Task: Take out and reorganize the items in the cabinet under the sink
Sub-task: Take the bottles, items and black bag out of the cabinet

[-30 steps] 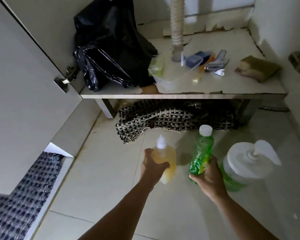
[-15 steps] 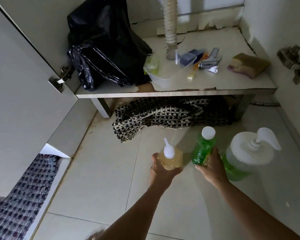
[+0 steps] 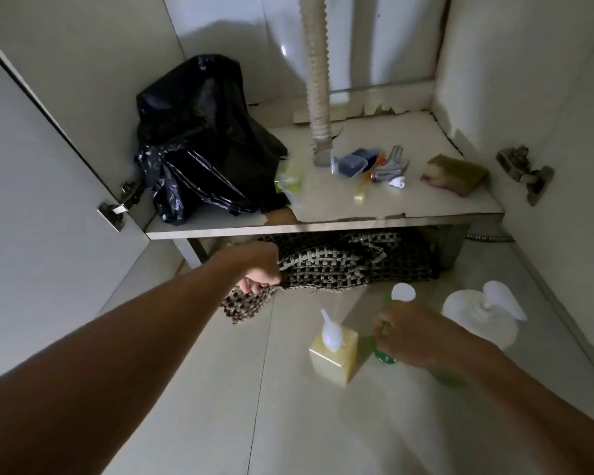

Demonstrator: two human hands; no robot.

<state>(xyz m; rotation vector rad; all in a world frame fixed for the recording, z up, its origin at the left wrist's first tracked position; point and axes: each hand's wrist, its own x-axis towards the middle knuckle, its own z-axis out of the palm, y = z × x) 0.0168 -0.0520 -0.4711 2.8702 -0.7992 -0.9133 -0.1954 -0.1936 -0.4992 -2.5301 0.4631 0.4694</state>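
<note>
Emptying the under-sink cabinet, partly done. Three containers stand on the tiled floor (image 3: 186,389) in front of the cabinet: a square yellow soap bottle (image 3: 335,354), a green bottle (image 3: 386,354) with a white cap, and a large pump dispenser (image 3: 480,313). The left hand (image 3: 259,274) reaches under the cabinet's raised shelf (image 3: 323,222) and clenches the edge of a black-and-white woven mat (image 3: 340,265) that lies bunched beneath it. The right hand (image 3: 412,334) is curled round the green bottle, which appears to stand on the floor just beside the yellow one. Left on the shelf, by this judgement, are a black plastic bag (image 3: 203,138), a clear plastic tub (image 3: 309,190), a small blue-lidded box (image 3: 352,164), a sponge (image 3: 455,173) and a few small objects near the corrugated drain hose (image 3: 318,80). The small objects are blurred and cannot be named; most of the green bottle is hidden by the hand; the mat's rear part is lost in shadow.
</note>
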